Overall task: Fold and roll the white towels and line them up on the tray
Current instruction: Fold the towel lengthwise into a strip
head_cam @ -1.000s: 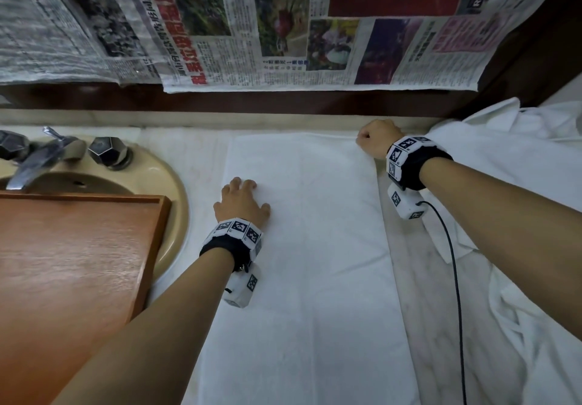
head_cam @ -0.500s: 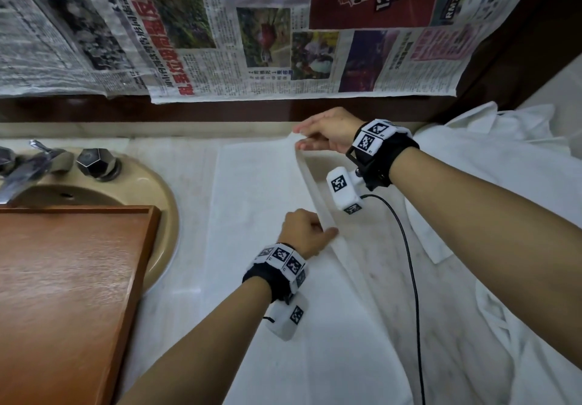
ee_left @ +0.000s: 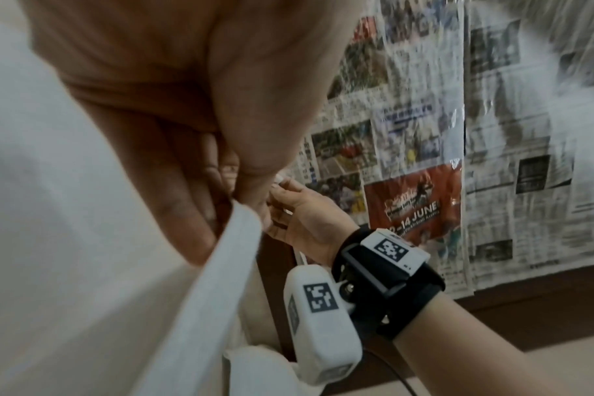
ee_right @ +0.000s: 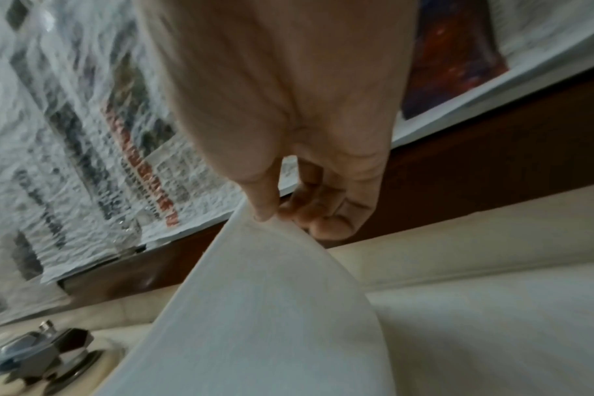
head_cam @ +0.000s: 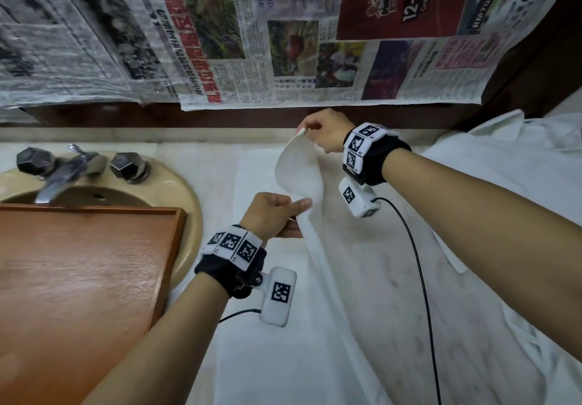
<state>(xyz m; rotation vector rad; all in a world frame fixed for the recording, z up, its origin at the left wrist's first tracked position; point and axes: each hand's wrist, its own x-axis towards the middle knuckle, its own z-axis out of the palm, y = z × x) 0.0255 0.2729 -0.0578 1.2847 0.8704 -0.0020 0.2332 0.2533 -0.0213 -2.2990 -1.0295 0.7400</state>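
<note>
White towel (head_cam: 302, 326): plain, thin, no print or pattern visible, long rectangle lying along the marble counter (head_cam: 393, 278) just right of the sink (head_cam: 176, 190). Its right long edge is raised off the counter, so the near part stands as a ridge and the far part curves up in a smooth sagging flap between the two hands. The left part lies flat on the counter.

Counts: one towel being handled, one heap of loose white towels (head_cam: 510, 184) at the right of the counter (can't separate how many are in it). One wooden tray (head_cam: 78, 278), sitting across the sink, nothing on it. One faucet (head_cam: 59, 178) with two dark faceted knobs. Two hands, each wrist with a black band and a white marker block. Newspaper sheets (head_cam: 220, 42) cover the wall behind.

Left hand (head_cam: 272, 212): fingers curled, index and thumb pinching the raised long edge partway along its length. In the left wrist view the hem runs up into the curled fingers (ee_left: 187, 203) and cloth fills the left of the frame.

Right hand (head_cam: 324, 132): raised near the back wall, pinching the far corner of the towel between thumb and fingertips (ee_right: 265, 211); other fingers loosely curled behind. In the right wrist view the cloth hangs down from the pinch as a curved sheet, with the counter and one knob below.
</note>
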